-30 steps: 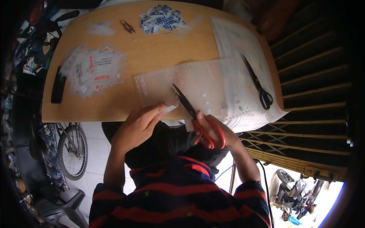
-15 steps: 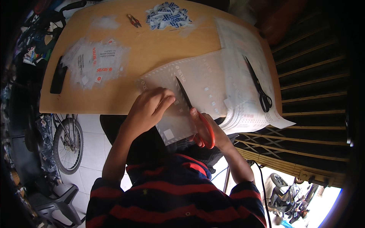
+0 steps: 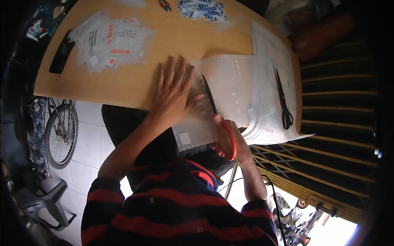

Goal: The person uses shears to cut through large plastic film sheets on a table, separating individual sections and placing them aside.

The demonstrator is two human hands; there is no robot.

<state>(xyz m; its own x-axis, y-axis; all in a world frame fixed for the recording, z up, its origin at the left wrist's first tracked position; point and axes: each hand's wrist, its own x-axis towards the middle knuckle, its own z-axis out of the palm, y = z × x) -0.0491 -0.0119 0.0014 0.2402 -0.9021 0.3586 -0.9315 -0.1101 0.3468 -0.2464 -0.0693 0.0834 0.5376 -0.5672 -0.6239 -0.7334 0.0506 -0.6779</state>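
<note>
My right hand grips a pair of orange-handled scissors, whose dark blades point away from me over a translucent printed plastic sheet. The sheet's near corner hangs past the table's front edge. Flat on the sheet's left part and the table lies my left hand, fingers spread, holding nothing. The blades pass just right of its thumb. How far the lower blade sits beneath the sheet I cannot tell.
Black-handled scissors rest on more layered sheets at the right. Cut plastic pieces lie at the left beside a black phone-like slab. Farther back are small blue-and-white pieces and red-handled pliers. A slatted metal gate borders the right.
My left hand has gone from bent, closed fingers to lying flat with them spread. The whole view has shifted, and the orange scissors remain in my right hand over the sheet.
</note>
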